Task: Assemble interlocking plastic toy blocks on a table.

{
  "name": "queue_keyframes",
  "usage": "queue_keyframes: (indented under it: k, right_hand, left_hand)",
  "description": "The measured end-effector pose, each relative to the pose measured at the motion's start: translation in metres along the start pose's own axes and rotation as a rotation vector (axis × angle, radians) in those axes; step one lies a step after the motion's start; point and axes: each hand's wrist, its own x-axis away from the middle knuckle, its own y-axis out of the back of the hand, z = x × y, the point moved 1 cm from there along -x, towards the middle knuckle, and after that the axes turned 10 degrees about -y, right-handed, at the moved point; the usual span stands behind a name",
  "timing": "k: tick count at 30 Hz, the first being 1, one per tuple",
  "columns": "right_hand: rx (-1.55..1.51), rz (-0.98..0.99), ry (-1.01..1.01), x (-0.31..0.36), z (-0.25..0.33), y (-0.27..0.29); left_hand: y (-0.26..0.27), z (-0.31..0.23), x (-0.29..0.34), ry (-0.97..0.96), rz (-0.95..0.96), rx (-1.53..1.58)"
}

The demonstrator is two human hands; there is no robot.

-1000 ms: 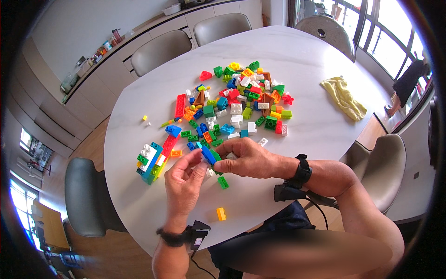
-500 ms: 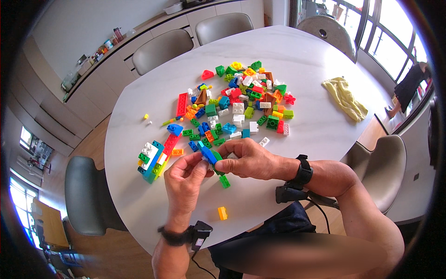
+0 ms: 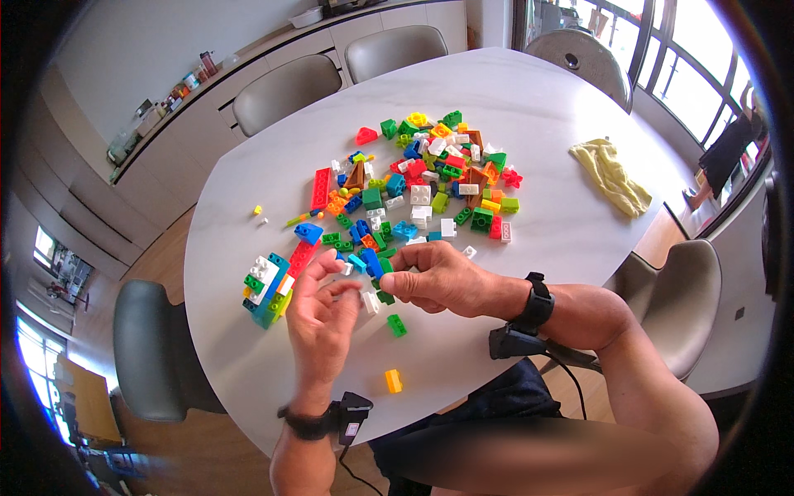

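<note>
My right hand (image 3: pixel 438 277) pinches a small brick build between thumb and fingers. A blue brick (image 3: pixel 372 264) shows at its upper end and a green part (image 3: pixel 385 291) lower down; my fingers hide some of it. A white brick (image 3: pixel 370 303) shows just below, but whether it belongs to the build I cannot tell. Just left of the build, my left hand (image 3: pixel 321 322) has its fingers apart and holds nothing. Beyond that hand stands a larger assembly (image 3: pixel 267 285) of white, teal, lime and red bricks, topped by a blue sloped piece (image 3: pixel 308 234).
A heap of mixed bricks (image 3: pixel 420 195) covers the middle of the white table (image 3: pixel 529 107). A green brick (image 3: pixel 397 326) and a yellow brick (image 3: pixel 394 381) lie near me. A yellow cloth (image 3: pixel 610 176) rests at the right. Chairs surround the table; a person (image 3: pixel 728 149) stands far right.
My left hand has let go of the small build and drawn slightly away to the left, its fingers spreading. My right hand keeps its pinch, and the white brick below now shows.
</note>
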Motion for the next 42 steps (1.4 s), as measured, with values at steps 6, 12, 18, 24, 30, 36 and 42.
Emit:
queue_keyframes:
  k: [6,12,18,24,30,36,42]
  right_hand:
    - [-0.045,0.049,-0.008,0.002,0.004,-0.005]
    - [-0.025,0.141,0.001,0.003,0.0,-0.002]
    - [0.091,0.096,-0.033,0.005,0.006,-0.002]
    - [0.241,0.015,-0.036,0.002,0.001,-0.001]
    - [0.248,-0.004,0.035,0.004,0.004,-0.005]
    - [0.474,-0.211,0.271,0.002,-0.001,-0.006]
    - [0.651,-0.22,0.31,0.008,0.001,-0.009]
  left_hand:
    - [-0.021,-0.009,0.008,-0.192,0.183,-0.228]
    - [-0.023,-0.012,0.008,-0.101,0.233,-0.333]
    - [-0.021,-0.011,0.01,-0.15,0.316,-0.343]
    - [-0.019,-0.014,0.01,-0.055,0.398,-0.363]
    - [-0.02,-0.013,0.01,-0.034,0.417,-0.407]
    - [-0.015,-0.005,0.007,-0.096,0.194,0.106]
    - [-0.012,-0.02,0.006,0.052,0.182,-0.129]
